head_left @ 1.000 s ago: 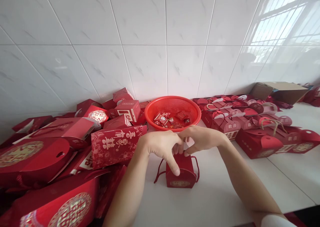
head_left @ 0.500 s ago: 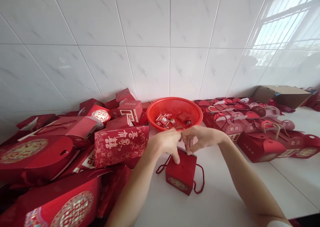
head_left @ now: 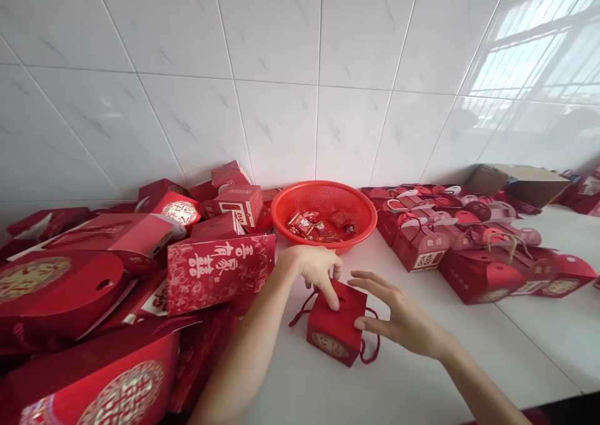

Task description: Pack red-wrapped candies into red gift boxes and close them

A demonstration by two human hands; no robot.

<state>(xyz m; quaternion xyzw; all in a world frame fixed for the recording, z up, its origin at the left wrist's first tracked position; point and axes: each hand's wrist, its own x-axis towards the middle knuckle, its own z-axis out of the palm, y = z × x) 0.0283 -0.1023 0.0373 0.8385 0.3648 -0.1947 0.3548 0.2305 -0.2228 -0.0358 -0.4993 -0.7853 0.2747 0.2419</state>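
A small red gift box with a gold medallion on its front stands on the white tabletop. Dark red cord handles loop out at its two sides. My left hand grips the box's far left part, thumb pressed on the top panel and fingers behind it, partly hidden. At the right side my right hand is open, fingers spread, the thumb tip at the box's right edge. Just beyond the hands sits a red plastic basket with several wrapped sweets in its bottom.
Red boxes and packets lie heaped on the left, close to my left forearm. Rows of folded red boxes stand at right. Behind those is a brown cardboard box. A tiled wall bounds the table's back.
My right hand has moved away from the box's far edge to its right side and spread its fingers. The left hand stays on the box, whose top now lies flat with a slot showing.
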